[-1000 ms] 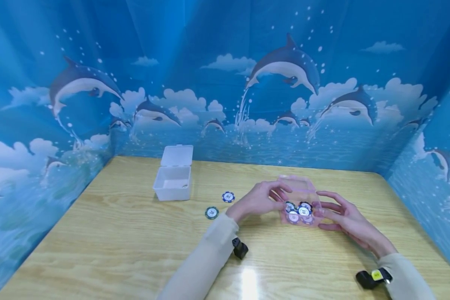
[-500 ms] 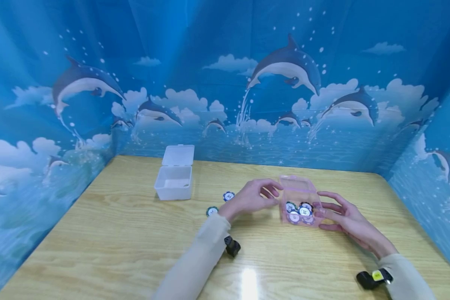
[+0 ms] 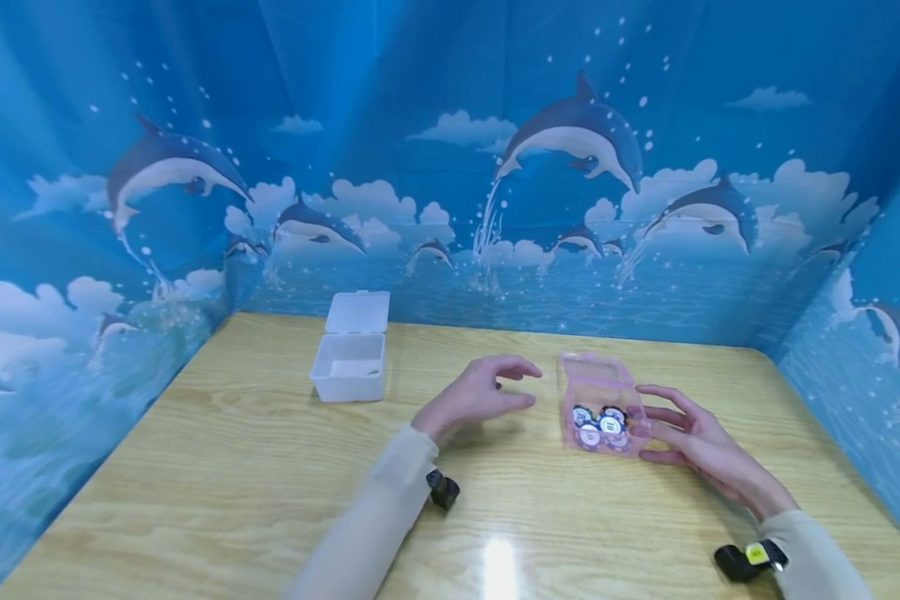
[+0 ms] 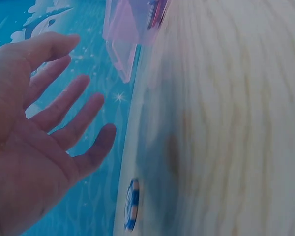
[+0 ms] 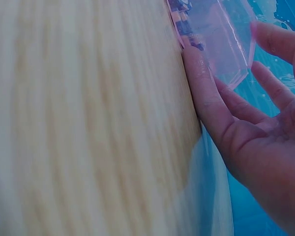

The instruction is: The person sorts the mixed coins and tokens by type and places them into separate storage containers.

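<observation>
In the head view, a see-through pink plastic box (image 3: 607,394) stands open at the right, its lid tipped back. Several poker chips (image 3: 609,425), marked 10 and 20 among others, lie inside it. My right hand (image 3: 701,440) touches the box's right side with fingers spread. The right wrist view shows one fingertip low by the base and another at a higher edge. My left hand (image 3: 480,396) hovers left of the box, fingers loosely bent and holding nothing. Below it, a blue-edged poker chip (image 4: 132,204) shows in the left wrist view; the hand hides it in the head view.
An open white plastic box (image 3: 348,387) with its lid raised stands at the back left, and a small dark bit lies inside. The wooden table (image 3: 217,467) ends at a blue dolphin backdrop (image 3: 420,150) behind and at the sides.
My left hand has left the pink box and moved left. It now covers two loose chips that showed earlier. The right hand stays at the box.
</observation>
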Demonstrator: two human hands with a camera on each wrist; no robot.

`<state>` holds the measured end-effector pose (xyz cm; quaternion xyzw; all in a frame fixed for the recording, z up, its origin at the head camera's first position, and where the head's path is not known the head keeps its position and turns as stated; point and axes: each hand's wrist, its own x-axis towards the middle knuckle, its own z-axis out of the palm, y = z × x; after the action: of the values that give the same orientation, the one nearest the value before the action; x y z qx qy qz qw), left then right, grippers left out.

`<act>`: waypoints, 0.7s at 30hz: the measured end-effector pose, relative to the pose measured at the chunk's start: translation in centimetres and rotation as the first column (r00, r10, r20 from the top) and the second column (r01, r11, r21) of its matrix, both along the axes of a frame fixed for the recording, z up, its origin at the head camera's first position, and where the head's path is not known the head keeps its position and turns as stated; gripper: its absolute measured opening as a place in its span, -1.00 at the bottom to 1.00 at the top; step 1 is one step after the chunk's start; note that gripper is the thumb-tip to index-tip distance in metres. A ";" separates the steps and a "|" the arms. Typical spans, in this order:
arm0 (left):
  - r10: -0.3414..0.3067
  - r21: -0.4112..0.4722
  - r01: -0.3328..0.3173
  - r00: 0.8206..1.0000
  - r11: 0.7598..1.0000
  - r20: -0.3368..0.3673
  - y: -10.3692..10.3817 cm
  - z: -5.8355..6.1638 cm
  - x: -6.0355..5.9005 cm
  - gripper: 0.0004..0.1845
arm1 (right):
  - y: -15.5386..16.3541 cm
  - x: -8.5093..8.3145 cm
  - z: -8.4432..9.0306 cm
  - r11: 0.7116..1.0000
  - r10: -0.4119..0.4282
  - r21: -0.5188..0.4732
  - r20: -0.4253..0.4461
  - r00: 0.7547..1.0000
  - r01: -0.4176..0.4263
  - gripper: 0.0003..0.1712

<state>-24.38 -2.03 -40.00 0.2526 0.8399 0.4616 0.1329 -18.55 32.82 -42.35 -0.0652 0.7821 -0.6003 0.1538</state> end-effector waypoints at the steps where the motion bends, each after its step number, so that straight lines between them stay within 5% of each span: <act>1: 0.006 -0.007 -0.006 1.000 1.000 0.000 -0.3 0.0 0.0 -0.53 | 0.0 0.0 0.0 1.000 0.000 0.000 0.000 1.000 0.000 -0.30; 21: 0.027 -0.209 -0.048 0.994 0.977 -0.101 -5.3 0.1 -1.2 -0.49 | -0.2 0.0 0.1 1.000 -0.002 -0.013 0.028 1.000 0.003 -0.27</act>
<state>-25.60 -7.34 -39.88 0.2433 0.8943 0.3594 0.1088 -18.53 32.67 -42.21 -0.0568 0.7762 -0.6063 0.1635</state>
